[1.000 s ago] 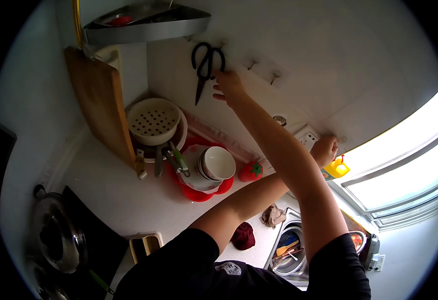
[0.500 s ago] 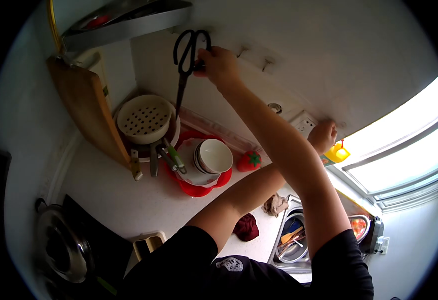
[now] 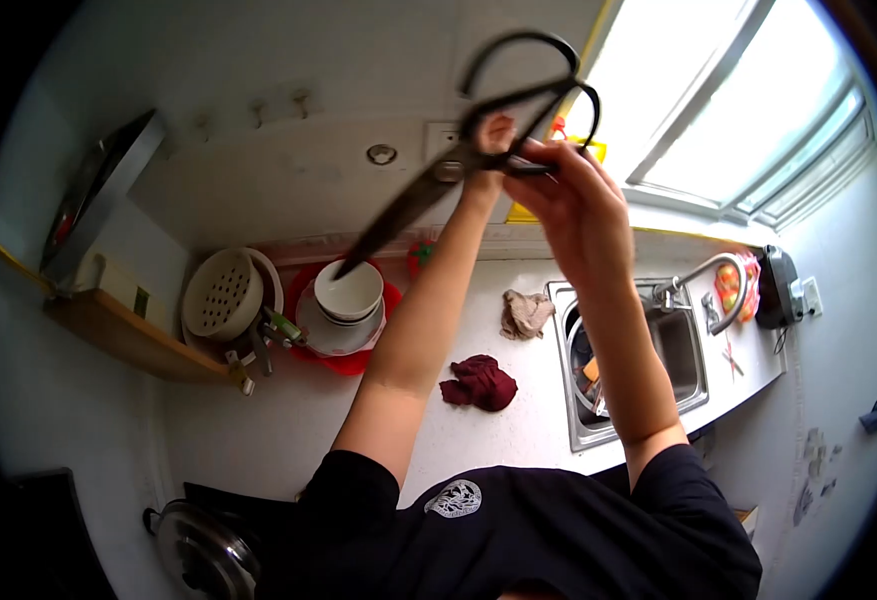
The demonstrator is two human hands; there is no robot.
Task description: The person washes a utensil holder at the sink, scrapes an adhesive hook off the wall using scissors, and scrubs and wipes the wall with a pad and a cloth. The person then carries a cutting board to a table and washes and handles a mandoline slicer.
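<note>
Black-handled scissors (image 3: 450,170) are pinched by one handle loop in my right hand (image 3: 588,215), raised high before the wall. Their dark blades point down and left, the tip over a white bowl (image 3: 348,293). My left hand (image 3: 496,132) is behind the scissors, near the wall outlet and a yellow item (image 3: 520,214) by the window. Its fingers look curled, but the scissors partly cover them, and what they hold, if anything, is hidden.
Stacked bowls stand on a red tray (image 3: 343,362), beside a perforated white basket (image 3: 223,295). A maroon cloth (image 3: 480,384) and a beige cloth (image 3: 526,314) lie on the counter (image 3: 428,440), left of the sink (image 3: 680,345). Wall hooks (image 3: 301,100) are at upper left.
The view has turned toward the window. My right hand has brought the scissors away from the hooks, rightward and nearer the camera, beside my left hand. My arms no longer cross.
</note>
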